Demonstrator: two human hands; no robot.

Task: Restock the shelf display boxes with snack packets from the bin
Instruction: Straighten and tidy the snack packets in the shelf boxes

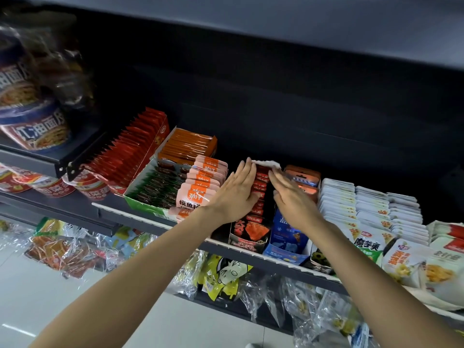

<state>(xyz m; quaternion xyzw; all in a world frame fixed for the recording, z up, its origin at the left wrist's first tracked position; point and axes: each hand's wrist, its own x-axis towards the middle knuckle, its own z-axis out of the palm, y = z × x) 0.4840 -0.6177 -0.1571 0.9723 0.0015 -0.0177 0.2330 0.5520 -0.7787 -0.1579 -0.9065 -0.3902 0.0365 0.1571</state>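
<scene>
A black and red display box (pixel 247 234) stands on the shelf, filled with a row of small red snack packets (pixel 259 189). My left hand (pixel 236 194) lies flat against the left side of that row, fingers straight. My right hand (pixel 292 197) presses the row's right side with straight fingers, and partly covers the blue display box (pixel 286 237). The two hands squeeze the packets between them. A white edge (pixel 267 163) shows at the back of the row near the fingertips. No bin is in view.
Pink sausage packs (pixel 200 187) and a green-white box (pixel 150 192) sit to the left, white pouches (pixel 364 209) to the right. An orange box (pixel 305 180) stands behind the blue one. The shelf rail (pixel 140 217) runs in front. Bagged snacks (pixel 226 275) hang below.
</scene>
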